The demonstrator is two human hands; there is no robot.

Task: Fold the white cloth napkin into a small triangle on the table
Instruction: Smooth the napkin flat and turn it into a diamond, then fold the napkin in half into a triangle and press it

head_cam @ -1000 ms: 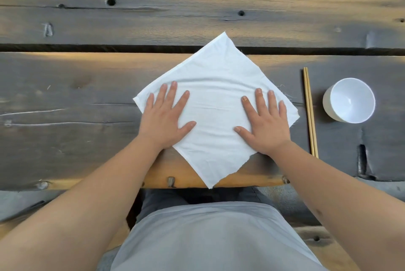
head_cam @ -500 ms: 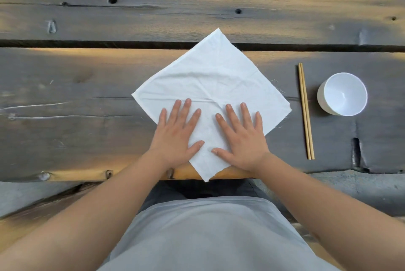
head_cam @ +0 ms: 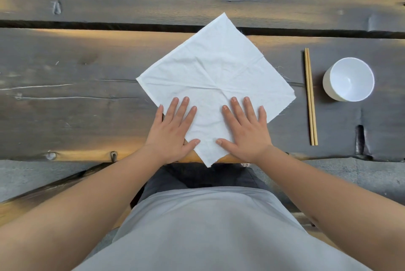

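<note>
The white cloth napkin (head_cam: 215, 69) lies unfolded and flat on the dark wooden table (head_cam: 65, 69), turned like a diamond, its near corner hanging just past the table's front edge. Faint crease lines cross its middle. My left hand (head_cam: 174, 131) rests palm down on the napkin's near-left edge, fingers spread. My right hand (head_cam: 246, 131) lies flat on the near-right part, fingers spread too. Neither hand grips the cloth.
A pair of wooden chopsticks (head_cam: 310, 97) lies right of the napkin, pointing away from me. A white bowl (head_cam: 350, 79) stands further right. A dark gap between planks (head_cam: 87, 26) runs across the table behind the napkin's far corner.
Both hands slid from the napkin's side corners toward me and inward over the near corner, then spread slightly apart again. The napkin stays flat.
</note>
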